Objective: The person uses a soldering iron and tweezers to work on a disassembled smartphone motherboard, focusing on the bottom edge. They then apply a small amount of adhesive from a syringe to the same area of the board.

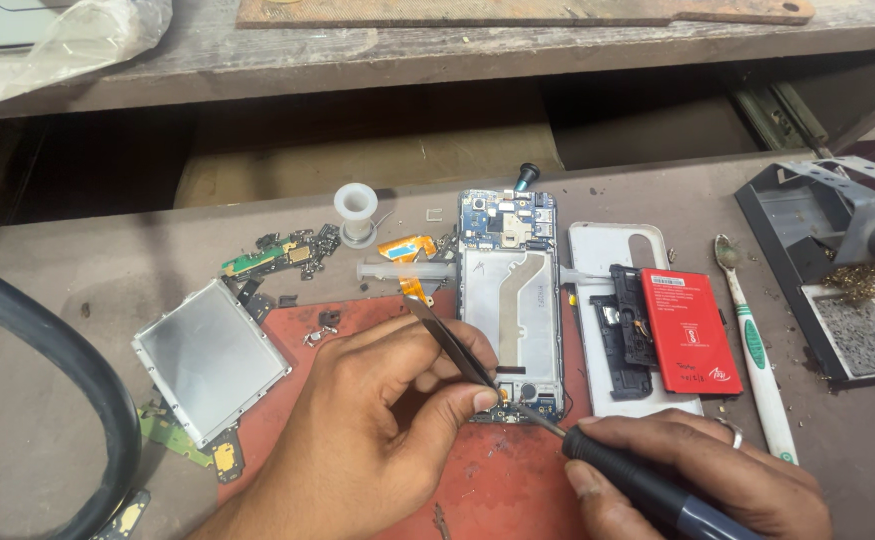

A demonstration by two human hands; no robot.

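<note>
1. Left hand (pixel 377 420) pinches tweezers (pixel 454 343) between thumb and fingers; their tips come down at the lower end of the phone (pixel 510 305).
2. Right hand (pixel 702 475) is wrapped around a dark iron (pixel 625 478); its thin tip points up-left and meets the phone's bottom edge, just beside the tweezer tips.
3. The two hands are close together, both tools converging on the same spot at the phone's lower board.
4. Phone lies opened, back off, upright in view, partly on a red mat (pixel 477 480) at the middle of the bench (pixel 57 290). Circuit board shows at its top, a metal frame in the middle.
5. Right of the phone: white back cover (pixel 607 250), with a black plastic part (pixel 622 330) and a red battery (pixel 689 330) lying on it.
6. Further right: a toothbrush (pixel 754 345), white with green, lying lengthwise; then a soldering stand (pixel 837 260) with a sponge tray.
7. Left of the phone: a square metal shield (pixel 209 360), small green boards (pixel 282 255), an orange flex (pixel 412 265), a clear syringe (pixel 402 271) lying crosswise.
8. Behind: a white solder spool (pixel 355 210) standing on end.
9. A thick dark hose (pixel 47 350) curves across the left edge.
</note>
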